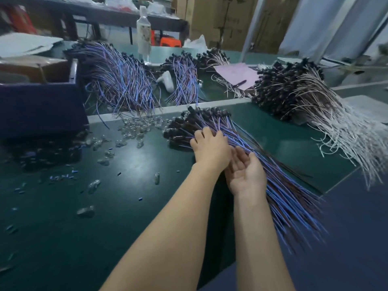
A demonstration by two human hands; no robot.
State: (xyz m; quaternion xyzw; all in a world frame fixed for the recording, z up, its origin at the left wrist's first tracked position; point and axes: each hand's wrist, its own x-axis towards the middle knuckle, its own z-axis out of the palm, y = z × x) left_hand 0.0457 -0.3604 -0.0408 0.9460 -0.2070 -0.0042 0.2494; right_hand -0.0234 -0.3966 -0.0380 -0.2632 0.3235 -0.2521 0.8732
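Both forearms reach forward, close together; the left hand (pixel 210 148) lies palm down, the right hand (pixel 245 172) palm up, fingers relaxed, just beside the left wrist.

three blue wire bundles (pixel 279 185), two white bundles (pixel 310 95), one bottle (pixel 143 32)

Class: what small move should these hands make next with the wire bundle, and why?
Probably close the right hand round the blue wire bundle: it lies palm up and open against the wires, while the left hand rests on top near the black ends.
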